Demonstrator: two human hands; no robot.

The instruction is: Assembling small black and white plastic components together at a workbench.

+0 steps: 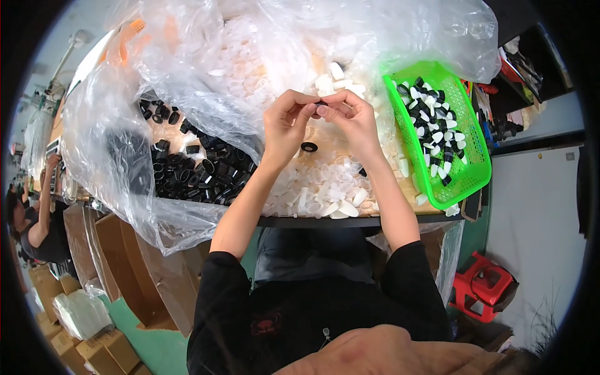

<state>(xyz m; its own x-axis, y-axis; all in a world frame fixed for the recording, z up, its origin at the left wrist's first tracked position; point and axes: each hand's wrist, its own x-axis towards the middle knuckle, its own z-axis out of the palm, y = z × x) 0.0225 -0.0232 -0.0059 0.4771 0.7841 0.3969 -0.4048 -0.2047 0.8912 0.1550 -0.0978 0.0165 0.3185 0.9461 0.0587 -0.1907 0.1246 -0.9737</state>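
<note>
My left hand [286,122] and my right hand [350,119] meet above the table, fingertips pinched together on a small black ring part [320,102]. Below them lies a heap of white plastic caps [325,184] with one loose black ring [309,147] on it. A pile of black ring parts [194,165] lies to the left inside a clear plastic bag. To the right stands a green basket [469,172] holding several joined black-and-white pieces.
Big clear plastic bags [206,56] cover the back of the table. Cardboard boxes [119,262] stand on the floor at left, a red stool [484,287] at right. Another person [37,225] sits at the far left.
</note>
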